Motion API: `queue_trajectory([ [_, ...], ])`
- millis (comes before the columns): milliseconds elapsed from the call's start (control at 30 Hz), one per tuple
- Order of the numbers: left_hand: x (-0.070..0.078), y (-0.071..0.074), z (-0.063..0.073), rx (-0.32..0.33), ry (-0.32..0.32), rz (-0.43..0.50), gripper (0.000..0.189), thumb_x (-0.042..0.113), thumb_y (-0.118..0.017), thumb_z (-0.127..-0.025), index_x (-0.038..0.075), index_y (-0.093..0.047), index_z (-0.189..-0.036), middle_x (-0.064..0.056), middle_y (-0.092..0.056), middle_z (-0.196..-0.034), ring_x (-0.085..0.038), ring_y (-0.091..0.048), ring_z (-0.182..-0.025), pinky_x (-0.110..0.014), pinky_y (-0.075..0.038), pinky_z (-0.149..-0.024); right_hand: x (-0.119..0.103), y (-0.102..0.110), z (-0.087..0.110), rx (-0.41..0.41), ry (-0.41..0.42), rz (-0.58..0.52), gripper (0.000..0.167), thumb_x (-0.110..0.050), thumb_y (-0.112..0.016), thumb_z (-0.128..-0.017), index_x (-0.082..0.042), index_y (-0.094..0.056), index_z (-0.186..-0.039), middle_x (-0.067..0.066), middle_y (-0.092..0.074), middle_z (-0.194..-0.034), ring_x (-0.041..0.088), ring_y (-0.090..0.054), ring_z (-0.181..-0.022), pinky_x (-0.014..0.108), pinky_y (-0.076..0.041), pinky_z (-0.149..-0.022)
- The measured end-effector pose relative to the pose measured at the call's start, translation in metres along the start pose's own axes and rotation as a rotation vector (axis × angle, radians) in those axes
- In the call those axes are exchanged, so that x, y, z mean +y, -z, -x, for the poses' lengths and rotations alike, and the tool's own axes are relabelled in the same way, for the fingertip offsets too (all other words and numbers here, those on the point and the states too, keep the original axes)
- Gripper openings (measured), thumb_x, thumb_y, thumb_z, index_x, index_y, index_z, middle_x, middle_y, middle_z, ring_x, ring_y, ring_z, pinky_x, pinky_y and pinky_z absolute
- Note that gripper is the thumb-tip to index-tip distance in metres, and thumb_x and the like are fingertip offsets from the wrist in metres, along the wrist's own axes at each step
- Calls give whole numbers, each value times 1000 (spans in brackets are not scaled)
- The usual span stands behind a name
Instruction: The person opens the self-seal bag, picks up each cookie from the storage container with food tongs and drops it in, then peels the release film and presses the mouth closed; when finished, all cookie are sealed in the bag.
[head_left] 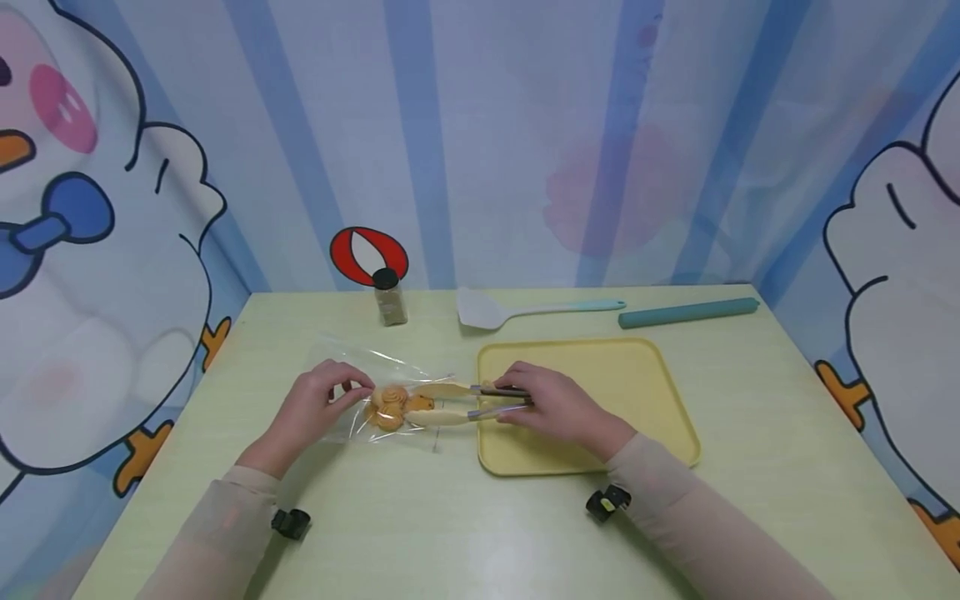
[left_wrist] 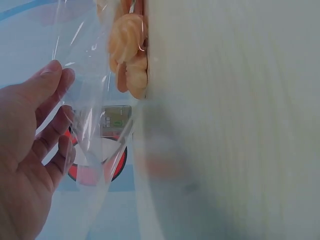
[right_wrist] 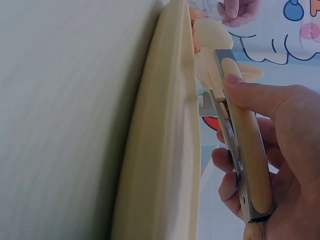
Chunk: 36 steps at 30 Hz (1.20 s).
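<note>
A clear plastic bag (head_left: 423, 440) with several swirled cookies (head_left: 390, 417) inside lies left of the yellow tray (head_left: 600, 358). My left hand (head_left: 313, 402) pinches the bag's film between thumb and fingertips, beside the cookies; its other fingers are bent in the left wrist view. My right hand (head_left: 555, 402) holds a pair of tongs (head_left: 442, 418) with steel arms and cream-coloured heads, above the tray's left side. The heads are spread apart and reach to the cookies at the bag's right end. Whether they touch a cookie cannot be made out.
Behind the bag stands a small jar (head_left: 392, 307) with a black lid. A white spatula (head_left: 487, 310) with a light-green handle lies along the back, and a teal rod (head_left: 688, 312) lies at the back right. A printed curtain (head_left: 510, 150) closes off the table's far edge.
</note>
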<state>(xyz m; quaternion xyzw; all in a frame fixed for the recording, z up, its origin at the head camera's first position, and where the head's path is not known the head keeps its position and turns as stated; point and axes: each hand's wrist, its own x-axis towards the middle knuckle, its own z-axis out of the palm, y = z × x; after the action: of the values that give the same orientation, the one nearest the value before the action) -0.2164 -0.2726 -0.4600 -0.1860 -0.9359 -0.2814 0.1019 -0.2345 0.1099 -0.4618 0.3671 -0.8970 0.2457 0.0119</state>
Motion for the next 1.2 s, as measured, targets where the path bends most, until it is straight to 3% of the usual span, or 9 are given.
queue_trajectory([
  [267, -3, -2, 0, 43, -22, -5, 12, 15, -78, -93, 20, -77, -104, 2, -72, -98, -13, -53, -81, -28, -47, -68, -7, -7, -10, 31, 2, -21, 44, -37, -77, -94, -12, -70, -129, -2, -68, -118, 11, -64, -98, 36, -54, -90],
  [633, 0, -2, 1, 25, 2, 8, 13, 15, -77, -94, 19, -77, -107, 0, -71, -100, -14, -52, -82, -26, -46, -68, -19, -14, -21, 28, -32, 16, 48, -39, -77, -94, -11, -68, -131, 2, -66, -126, 19, -67, -112, 40, -54, -99],
  [800, -2, -2, 0, 43, -17, -2, 12, 16, -77, -93, 21, -76, -104, 2, -73, -99, -13, -52, -80, -26, -46, -67, -19, -16, -23, 30, -21, 23, 49, -39, -76, -94, -10, -66, -133, 4, -66, -127, 21, -66, -113, 41, -53, -101],
  [1000, -3, -2, 0, 39, -32, 4, 12, 15, -78, -93, 20, -76, -103, 2, -74, -101, -13, -53, -81, -26, -46, -67, -19, -16, -22, 32, -25, 24, 50, -38, -78, -93, -10, -66, -133, 4, -66, -127, 21, -66, -113, 41, -53, -101],
  [1200, -2, -1, 1, 20, -3, 0, 12, 16, -77, -94, 19, -77, -105, 0, -74, -104, -14, -53, -83, -27, -47, -68, -18, -10, -11, 46, -38, 28, 49, -38, -79, -92, -12, -67, -132, 1, -66, -124, 19, -66, -108, 41, -54, -98],
])
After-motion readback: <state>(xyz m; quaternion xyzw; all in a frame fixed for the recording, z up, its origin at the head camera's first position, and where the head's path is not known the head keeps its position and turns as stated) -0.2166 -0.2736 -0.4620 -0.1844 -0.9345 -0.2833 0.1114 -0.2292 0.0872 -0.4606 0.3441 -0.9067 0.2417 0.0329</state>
